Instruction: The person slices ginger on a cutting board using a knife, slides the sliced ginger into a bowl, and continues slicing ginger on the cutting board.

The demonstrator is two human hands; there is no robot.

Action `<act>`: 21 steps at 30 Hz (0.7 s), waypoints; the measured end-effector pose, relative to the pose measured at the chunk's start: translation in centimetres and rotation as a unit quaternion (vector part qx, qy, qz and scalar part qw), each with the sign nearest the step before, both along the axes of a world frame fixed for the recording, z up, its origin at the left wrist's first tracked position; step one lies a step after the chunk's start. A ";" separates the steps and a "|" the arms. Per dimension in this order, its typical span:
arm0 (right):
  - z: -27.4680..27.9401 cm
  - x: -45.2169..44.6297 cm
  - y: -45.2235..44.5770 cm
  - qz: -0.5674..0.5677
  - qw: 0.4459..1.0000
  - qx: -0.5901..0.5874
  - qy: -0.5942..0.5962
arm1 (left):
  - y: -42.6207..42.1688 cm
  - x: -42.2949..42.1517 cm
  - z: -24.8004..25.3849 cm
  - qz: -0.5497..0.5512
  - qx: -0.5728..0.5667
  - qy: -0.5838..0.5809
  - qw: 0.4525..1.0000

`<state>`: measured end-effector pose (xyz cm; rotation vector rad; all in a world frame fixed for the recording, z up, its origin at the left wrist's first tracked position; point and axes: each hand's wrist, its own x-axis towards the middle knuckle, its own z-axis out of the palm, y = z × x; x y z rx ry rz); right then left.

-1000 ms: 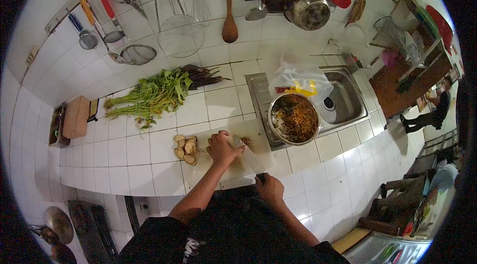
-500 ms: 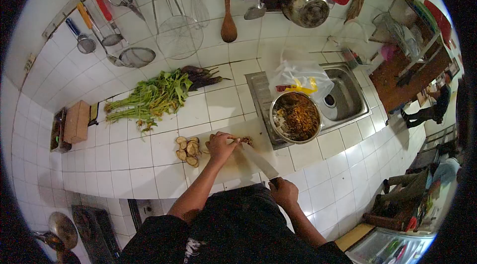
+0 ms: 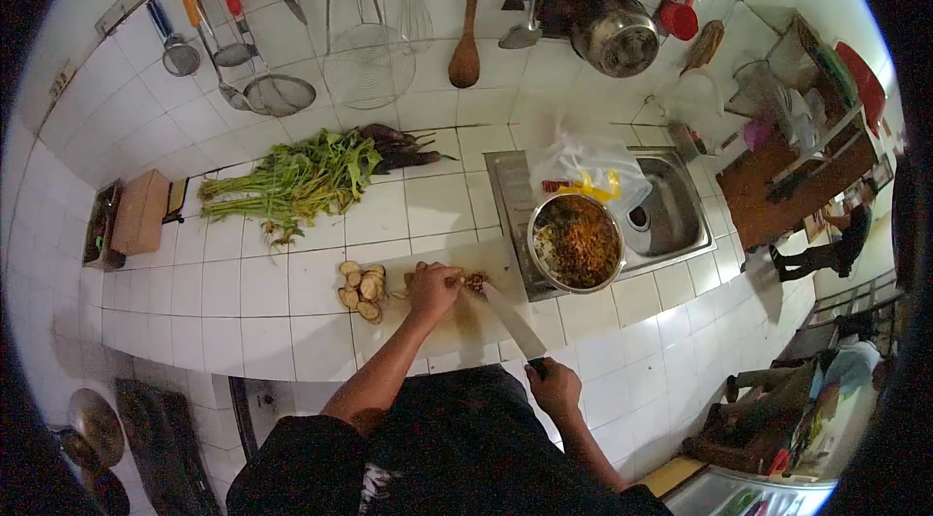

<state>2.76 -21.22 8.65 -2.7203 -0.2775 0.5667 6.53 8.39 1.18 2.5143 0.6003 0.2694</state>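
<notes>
My right hand (image 3: 556, 387) grips the dark handle of a kitchen knife (image 3: 515, 324). The blade slants up and left across a pale cutting board (image 3: 496, 258), its tip beside small chopped brown bits (image 3: 475, 282). Just left of those bits, my left hand (image 3: 433, 292) is closed with fingertips pressed together near the blade tip. Whatever it pinches is hidden by the fingers. Pale round slices with brown skin (image 3: 362, 291) lie in a loose heap to the left of that hand, with a few brown pieces partly covered by it.
Leafy greens (image 3: 296, 181) and dark eggplants (image 3: 394, 149) lie along the wall. A steel bowl of orange-brown food (image 3: 578, 244) stands by the sink (image 3: 678, 242), near a plastic bag (image 3: 595, 164). Utensils, including a wooden spoon (image 3: 466, 59), hang above. Another person (image 3: 844, 239) is far right.
The knife blade has shifted slightly and lies just right of the chopped bits. My left fingers have drawn in, and the pale stick-like piece at them no longer shows. The camera view has shifted slightly.
</notes>
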 end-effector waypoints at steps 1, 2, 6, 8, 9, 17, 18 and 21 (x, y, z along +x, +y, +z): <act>-0.3 0.2 -0.1 -0.004 1.000 -0.007 -0.004 | 0.1 0.1 0.1 -0.012 -0.007 -0.004 1.000; -0.5 0.4 -0.3 -0.001 1.000 -0.007 -0.006 | 0.1 0.1 0.2 -0.009 -0.006 -0.006 1.000; 0.0 0.8 -0.3 -0.015 0.999 0.028 -0.015 | 0.2 -0.8 1.2 -0.012 -0.037 -0.037 0.999; -0.5 1.7 -0.5 -0.015 0.998 0.046 -0.028 | 1.2 -1.5 1.4 -0.008 -0.036 -0.070 0.997; -0.7 2.2 -0.7 -0.009 0.997 0.073 -0.039 | 2.2 -2.2 1.2 0.002 -0.036 -0.089 0.995; 0.7 5.3 -0.6 0.059 0.992 0.111 -0.029 | 6.7 -7.4 4.9 0.016 0.054 -0.025 0.998; 0.9 5.2 -0.5 0.060 0.991 0.116 -0.028 | 6.8 -7.6 4.7 0.001 0.082 0.022 0.996; 1.2 5.7 -0.3 0.041 0.989 0.141 -0.006 | 6.9 -7.3 2.8 -0.016 0.106 0.039 0.993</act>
